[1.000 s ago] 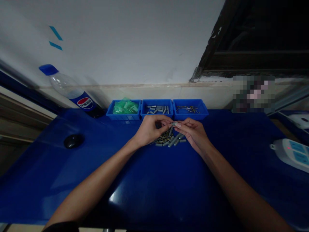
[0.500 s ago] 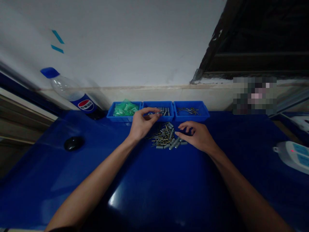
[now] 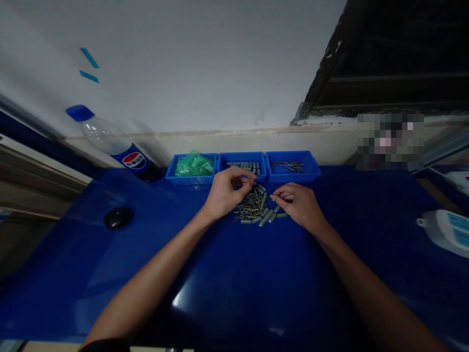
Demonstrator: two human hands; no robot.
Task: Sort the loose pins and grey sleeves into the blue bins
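A small pile of grey sleeves and gold pins (image 3: 255,209) lies on the blue table (image 3: 234,274) in front of three blue bins. My left hand (image 3: 225,191) hovers over the pile's far left edge with thumb and fingertips pinched together; what they hold is too small to make out. My right hand (image 3: 299,204) rests at the pile's right side, its fingertips pinched near a grey piece. The left bin (image 3: 172,172) holds green bags, the middle bin (image 3: 262,157) grey sleeves, and the right bin (image 3: 311,168) thin metal pins.
A cola bottle (image 3: 110,142) leans against the wall at the back left. A black mouse (image 3: 117,217) sits on the table's left side. A white power strip (image 3: 445,231) lies at the right edge. A dark window frame is at the upper right.
My hands parted from a joined pinch over the pile. The left reached to the middle bin and came back to the pile. The right dropped to the pile's right side and pinched.
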